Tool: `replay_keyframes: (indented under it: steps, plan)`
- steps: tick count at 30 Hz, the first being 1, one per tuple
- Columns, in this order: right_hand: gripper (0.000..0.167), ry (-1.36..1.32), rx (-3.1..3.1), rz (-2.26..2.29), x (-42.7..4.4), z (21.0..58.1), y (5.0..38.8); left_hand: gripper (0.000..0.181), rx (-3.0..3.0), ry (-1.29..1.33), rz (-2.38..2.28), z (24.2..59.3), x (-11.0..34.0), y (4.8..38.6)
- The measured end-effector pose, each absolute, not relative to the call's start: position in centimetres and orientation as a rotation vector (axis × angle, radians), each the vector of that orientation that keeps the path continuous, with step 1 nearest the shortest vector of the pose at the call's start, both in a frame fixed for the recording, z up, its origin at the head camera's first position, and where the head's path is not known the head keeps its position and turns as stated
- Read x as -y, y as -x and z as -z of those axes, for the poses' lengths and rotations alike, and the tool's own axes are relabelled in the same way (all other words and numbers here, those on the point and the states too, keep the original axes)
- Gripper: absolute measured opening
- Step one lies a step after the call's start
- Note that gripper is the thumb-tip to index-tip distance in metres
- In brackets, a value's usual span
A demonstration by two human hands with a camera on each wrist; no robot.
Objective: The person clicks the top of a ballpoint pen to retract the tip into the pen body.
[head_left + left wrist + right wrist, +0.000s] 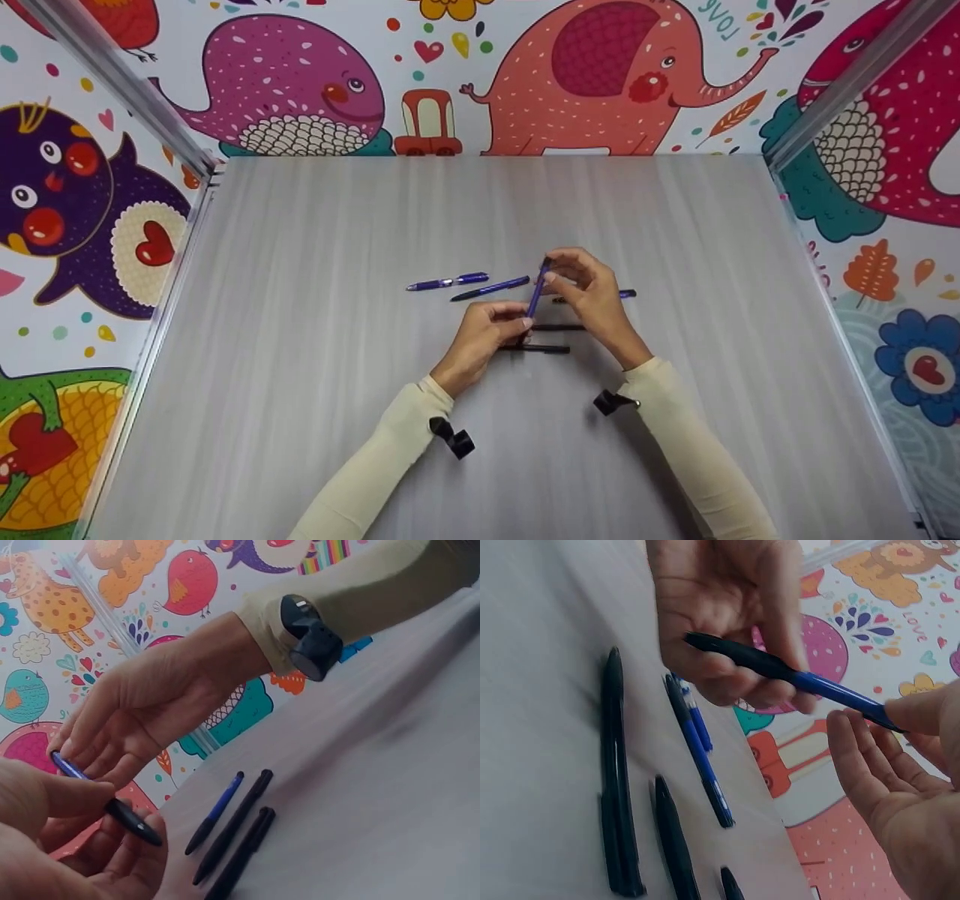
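Both hands hold one blue pen (538,289) with a black grip, tilted above the table. My left hand (476,337) pinches it near its black tip end, thumb on one side and fingers beneath. At the other end, the thumb and fingers of my right hand (596,296) pinch the blue barrel. Under the hands lie two black pens, a nearer one (551,349) and a farther one (559,328), both partly hidden. A blue-and-black pen (628,293) shows partly behind my right hand. Left of the held pen lies another blue pen with a black grip (491,289).
A blue pen with a clear middle (448,283) lies farthest left in the row. The grey wood-grain table (300,240) meets walls printed with cartoon animals at the back and sides. Metal posts (847,82) stand at the back corners.
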State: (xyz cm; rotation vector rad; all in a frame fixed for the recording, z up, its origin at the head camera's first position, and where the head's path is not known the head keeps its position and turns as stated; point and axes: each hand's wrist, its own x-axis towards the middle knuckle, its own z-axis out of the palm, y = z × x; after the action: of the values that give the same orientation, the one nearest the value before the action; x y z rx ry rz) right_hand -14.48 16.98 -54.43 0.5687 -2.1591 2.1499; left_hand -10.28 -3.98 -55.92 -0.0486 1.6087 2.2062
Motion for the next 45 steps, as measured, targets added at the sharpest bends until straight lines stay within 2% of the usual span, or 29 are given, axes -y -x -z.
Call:
replay_keyframes:
  steps: [7,18,33,45]
  plan:
    - [0.018,-0.536,2.154,-2.128,-19.4,54.8,14.9,0.027,-1.819,-0.009,-2.094,56.2,4.3,10.5]
    - [0.019,-0.446,2.199,-2.076,-22.7,55.6,14.7,0.018,-2.446,-0.275,-1.746,55.6,3.6,12.0]
    - [0.013,-0.239,2.364,-1.849,-24.8,56.9,14.9,0.013,-2.717,-0.532,-1.509,56.8,2.2,14.5]
    - [0.014,-0.188,2.448,-1.693,-26.4,58.3,15.1,0.014,-2.837,-0.787,-1.289,57.7,0.9,15.7]
